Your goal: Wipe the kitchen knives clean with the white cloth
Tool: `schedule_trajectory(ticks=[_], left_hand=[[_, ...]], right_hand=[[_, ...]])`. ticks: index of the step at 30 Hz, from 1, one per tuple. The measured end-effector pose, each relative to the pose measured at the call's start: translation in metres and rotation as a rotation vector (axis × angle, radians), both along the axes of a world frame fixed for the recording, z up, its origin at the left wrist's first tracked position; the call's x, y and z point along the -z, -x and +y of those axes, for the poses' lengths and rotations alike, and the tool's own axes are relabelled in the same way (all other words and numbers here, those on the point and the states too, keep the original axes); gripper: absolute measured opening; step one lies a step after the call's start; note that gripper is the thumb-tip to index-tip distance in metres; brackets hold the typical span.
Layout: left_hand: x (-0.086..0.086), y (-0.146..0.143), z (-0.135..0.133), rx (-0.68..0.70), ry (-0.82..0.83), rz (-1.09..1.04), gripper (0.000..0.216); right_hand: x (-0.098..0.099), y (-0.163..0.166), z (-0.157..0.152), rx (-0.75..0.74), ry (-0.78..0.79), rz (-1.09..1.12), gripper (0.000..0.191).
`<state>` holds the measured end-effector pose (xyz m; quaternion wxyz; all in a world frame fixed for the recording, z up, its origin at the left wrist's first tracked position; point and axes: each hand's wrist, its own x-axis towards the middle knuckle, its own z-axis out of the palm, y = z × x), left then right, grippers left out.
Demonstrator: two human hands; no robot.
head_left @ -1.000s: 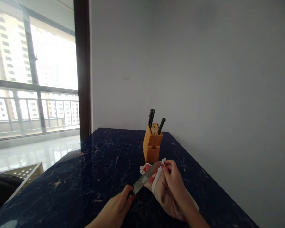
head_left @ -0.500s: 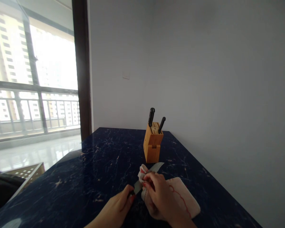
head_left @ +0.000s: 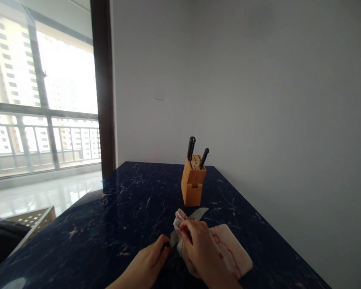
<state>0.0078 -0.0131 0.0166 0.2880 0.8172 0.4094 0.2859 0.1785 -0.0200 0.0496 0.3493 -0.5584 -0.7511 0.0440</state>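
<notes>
My left hand is closed around the dark handle of a knife, whose blade points away to the right. Pinched in my right hand is a white cloth with red line patterns. A gathered part of the cloth wraps over the middle of the blade, while the rest hangs or lies to the right of my wrist. The blade's tip sticks out past the cloth, and a short stretch of steel shows near the handle. My right palm is hidden from view.
Beyond the knife tip stands a wooden knife block with two black-handled knives in it. The dark blue marbled table runs back to a grey wall. On the left are a glass door and a perforated beige basket or chair edge.
My right hand and the cloth have shifted slightly left along the blade, toward the handle. My left hand keeps its hold on the knife almost unmoved.
</notes>
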Motion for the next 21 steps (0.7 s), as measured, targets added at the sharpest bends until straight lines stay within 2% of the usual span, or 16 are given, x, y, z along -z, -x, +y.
schedule_trajectory(ticks=[2,7,12,14,17,21], left_hand=[[0.001,0.000,0.001,-0.010,-0.008,0.008,0.020],[0.003,0.000,0.001,-0.003,-0.014,0.013,0.019],[0.003,-0.001,0.001,-0.015,0.001,0.015,0.018],[0.002,-0.002,0.001,-0.036,0.007,0.004,0.017],[-0.003,-0.003,0.000,-0.047,0.021,-0.022,0.014],[-0.017,-0.004,-0.007,-0.016,0.028,-0.008,0.007]], right_hand=[[0.000,-0.001,0.000,0.017,0.009,0.011,0.014],[0.001,0.002,-0.005,-0.105,-0.012,-0.049,0.013],[-0.001,0.002,-0.003,-0.013,0.007,-0.025,0.014],[-0.002,0.001,-0.004,-0.048,0.017,-0.033,0.014],[-0.001,0.002,-0.006,-0.121,0.004,-0.052,0.015],[0.000,0.000,-0.004,-0.008,0.023,-0.031,0.016]])
